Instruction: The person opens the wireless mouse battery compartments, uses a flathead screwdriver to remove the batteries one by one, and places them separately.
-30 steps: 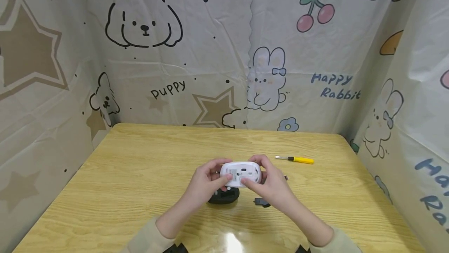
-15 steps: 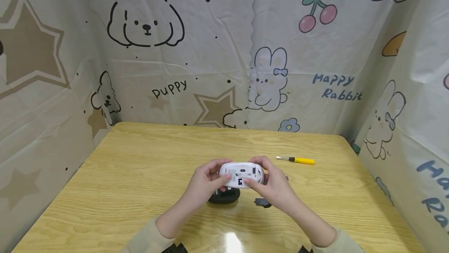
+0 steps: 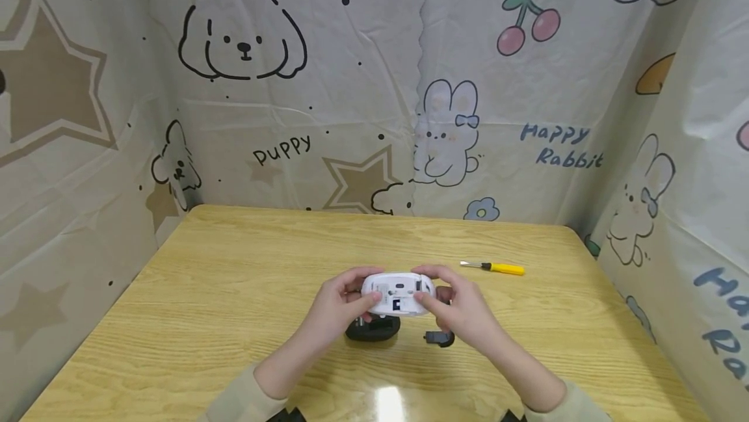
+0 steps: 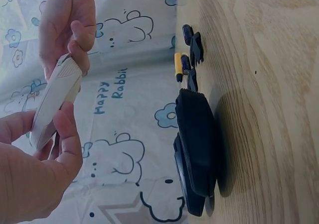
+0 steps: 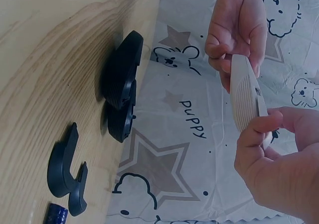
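A white computer mouse (image 3: 398,286) is held up off the table, its underside with dark openings turned toward the head camera. My left hand (image 3: 338,303) grips one end, thumb on the underside and fingers behind. At the other end my right hand (image 3: 466,308) holds it, thumb pressing the underside. The left wrist view shows the white mouse (image 4: 51,97) edge-on between both hands. Below it a black mouse (image 3: 374,329) lies on the table; in the right wrist view a second black mouse (image 5: 119,124) sits beside it.
Loose curved black covers (image 5: 61,171) lie on the wooden table (image 3: 246,259), near a dark blue battery (image 5: 56,214). Farther back on the right is a yellow-handled screwdriver (image 3: 506,268). Printed cloth (image 3: 328,84) hangs behind and at both sides.
My right thumb has slid rightward along the mouse's underside, and a dark square opening has come into sight. The mouse has shifted slightly left and lower in the head view.
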The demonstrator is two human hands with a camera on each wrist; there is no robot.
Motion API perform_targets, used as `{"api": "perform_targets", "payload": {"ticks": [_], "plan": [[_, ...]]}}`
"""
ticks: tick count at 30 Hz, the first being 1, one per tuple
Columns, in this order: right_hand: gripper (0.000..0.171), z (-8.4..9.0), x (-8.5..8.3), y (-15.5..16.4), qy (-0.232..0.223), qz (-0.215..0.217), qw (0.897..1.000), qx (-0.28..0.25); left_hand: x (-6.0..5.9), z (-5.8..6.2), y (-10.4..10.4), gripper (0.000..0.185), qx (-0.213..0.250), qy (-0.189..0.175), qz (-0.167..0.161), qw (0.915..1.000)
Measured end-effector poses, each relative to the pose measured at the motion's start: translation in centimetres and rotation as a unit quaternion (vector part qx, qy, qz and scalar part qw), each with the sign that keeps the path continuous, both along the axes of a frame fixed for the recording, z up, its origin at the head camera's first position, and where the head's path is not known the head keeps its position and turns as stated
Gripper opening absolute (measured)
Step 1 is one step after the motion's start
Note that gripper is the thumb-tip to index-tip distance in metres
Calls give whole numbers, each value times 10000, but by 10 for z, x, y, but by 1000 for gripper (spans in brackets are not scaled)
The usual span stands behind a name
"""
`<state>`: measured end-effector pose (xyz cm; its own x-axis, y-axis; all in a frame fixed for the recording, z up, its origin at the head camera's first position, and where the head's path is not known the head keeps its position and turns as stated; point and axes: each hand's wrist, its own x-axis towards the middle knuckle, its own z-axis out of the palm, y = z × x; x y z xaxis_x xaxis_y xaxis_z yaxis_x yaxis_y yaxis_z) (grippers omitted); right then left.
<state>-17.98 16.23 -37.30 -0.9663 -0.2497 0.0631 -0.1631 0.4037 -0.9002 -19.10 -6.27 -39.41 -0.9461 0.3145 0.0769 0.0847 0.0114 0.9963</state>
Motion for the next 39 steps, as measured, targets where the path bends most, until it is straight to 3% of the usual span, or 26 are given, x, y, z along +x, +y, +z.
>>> {"api": "perform_targets", "payload": {"ticks": [6,19,31,39], "plan": [[27,2,-1,6,-113,-89,9998,-123,2,-1,-5,40,-90,-5,-16,10000],[30,4,-5,18,-1036,353,9916,-688,4,-1,-9,42,-225,-146,-98,9996],[37,1,-9,34,-1782,623,9727,-1352,2,-5,-18,42,-186,-301,-52,9994],[43,-13,-7,50,-1910,818,9726,-1043,0,-9,-25,43,-178,-397,93,9990]]}}
